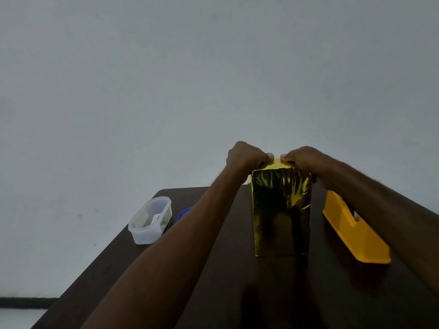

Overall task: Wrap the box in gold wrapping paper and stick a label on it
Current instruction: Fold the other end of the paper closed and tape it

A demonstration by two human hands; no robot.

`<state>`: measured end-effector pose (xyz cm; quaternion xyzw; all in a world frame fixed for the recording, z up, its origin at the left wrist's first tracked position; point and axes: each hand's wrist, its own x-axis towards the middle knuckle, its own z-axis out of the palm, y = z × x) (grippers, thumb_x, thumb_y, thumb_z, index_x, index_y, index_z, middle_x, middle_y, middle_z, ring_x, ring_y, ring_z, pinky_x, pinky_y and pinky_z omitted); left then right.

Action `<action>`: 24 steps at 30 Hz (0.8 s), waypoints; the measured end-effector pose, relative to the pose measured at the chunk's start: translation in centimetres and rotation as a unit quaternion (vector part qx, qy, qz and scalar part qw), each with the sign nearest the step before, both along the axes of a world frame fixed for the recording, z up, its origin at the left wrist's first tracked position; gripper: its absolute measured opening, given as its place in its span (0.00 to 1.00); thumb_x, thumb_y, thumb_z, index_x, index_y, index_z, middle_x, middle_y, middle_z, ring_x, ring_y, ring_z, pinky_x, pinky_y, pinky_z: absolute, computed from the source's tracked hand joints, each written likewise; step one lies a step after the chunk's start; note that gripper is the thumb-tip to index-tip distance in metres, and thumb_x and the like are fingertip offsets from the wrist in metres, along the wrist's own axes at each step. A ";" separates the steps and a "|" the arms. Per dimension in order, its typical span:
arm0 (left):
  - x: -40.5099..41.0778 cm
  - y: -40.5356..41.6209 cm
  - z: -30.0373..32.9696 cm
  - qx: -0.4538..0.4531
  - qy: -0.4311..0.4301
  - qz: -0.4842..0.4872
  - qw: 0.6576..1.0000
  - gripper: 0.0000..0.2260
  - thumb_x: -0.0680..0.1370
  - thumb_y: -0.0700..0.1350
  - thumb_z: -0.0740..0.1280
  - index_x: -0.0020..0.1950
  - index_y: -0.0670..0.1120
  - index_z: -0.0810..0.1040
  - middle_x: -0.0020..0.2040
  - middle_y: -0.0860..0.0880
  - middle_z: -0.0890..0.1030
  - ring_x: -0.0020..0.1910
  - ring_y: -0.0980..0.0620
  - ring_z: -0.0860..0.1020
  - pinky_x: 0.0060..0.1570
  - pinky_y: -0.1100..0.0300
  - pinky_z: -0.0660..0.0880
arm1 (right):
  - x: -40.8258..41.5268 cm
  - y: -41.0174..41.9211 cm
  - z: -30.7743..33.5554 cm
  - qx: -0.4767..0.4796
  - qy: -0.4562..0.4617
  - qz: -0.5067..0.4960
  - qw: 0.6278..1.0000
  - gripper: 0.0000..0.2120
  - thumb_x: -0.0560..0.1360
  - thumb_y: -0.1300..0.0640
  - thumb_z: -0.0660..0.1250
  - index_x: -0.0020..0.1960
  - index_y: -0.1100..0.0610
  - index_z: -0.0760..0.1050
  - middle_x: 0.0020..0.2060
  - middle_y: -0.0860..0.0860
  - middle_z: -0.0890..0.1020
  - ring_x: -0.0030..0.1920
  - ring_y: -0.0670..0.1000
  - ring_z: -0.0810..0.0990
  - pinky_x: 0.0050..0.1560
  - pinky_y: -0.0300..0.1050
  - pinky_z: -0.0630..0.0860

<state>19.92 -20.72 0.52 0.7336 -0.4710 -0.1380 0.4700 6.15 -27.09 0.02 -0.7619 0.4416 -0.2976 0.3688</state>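
Gold foil paper covers the tall upright box point(281, 210) standing mid-table on the dark wooden table point(147, 269). Left hand point(245, 156) and right hand point(303, 157) curl over its top edge, thumbs pinching the paper fold. Near left sits a clear plastic tub point(150, 220); right, an orange plastic tape dispenser point(354, 230).

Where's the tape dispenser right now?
In the head view, the yellow tape dispenser sits on the dark table, just right of the gold-wrapped box and partly under the right forearm.
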 end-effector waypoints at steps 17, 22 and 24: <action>-0.1 -0.1 -0.2 0.014 0.096 -0.015 0.995 0.10 0.73 0.47 0.75 0.42 0.42 0.78 0.39 0.48 0.80 0.39 0.52 0.78 0.39 0.58 0.74 | -0.1 -1.4 -0.8 0.013 -0.044 0.015 0.999 0.13 0.81 0.60 0.59 0.37 0.52 0.69 0.37 0.48 0.72 0.35 0.45 0.70 0.37 0.38 0.68; 0.1 2.4 -1.4 -0.068 0.137 -0.101 0.983 0.16 0.82 0.52 0.60 0.55 0.43 0.83 0.50 0.48 0.82 0.48 0.50 0.79 0.45 0.60 0.76 | -0.6 -0.8 -2.0 -0.008 -0.156 -0.085 0.984 0.11 0.76 0.56 0.62 0.43 0.62 0.78 0.37 0.54 0.79 0.39 0.54 0.79 0.40 0.49 0.75; 0.0 3.3 -3.0 -0.103 0.105 -0.125 0.981 0.23 0.79 0.63 0.58 0.63 0.48 0.78 0.59 0.48 0.79 0.56 0.50 0.78 0.56 0.55 0.76 | -0.5 -0.4 -2.7 -0.035 -0.199 -0.129 0.971 0.18 0.76 0.49 0.61 0.47 0.62 0.80 0.42 0.56 0.82 0.46 0.59 0.80 0.49 0.56 0.77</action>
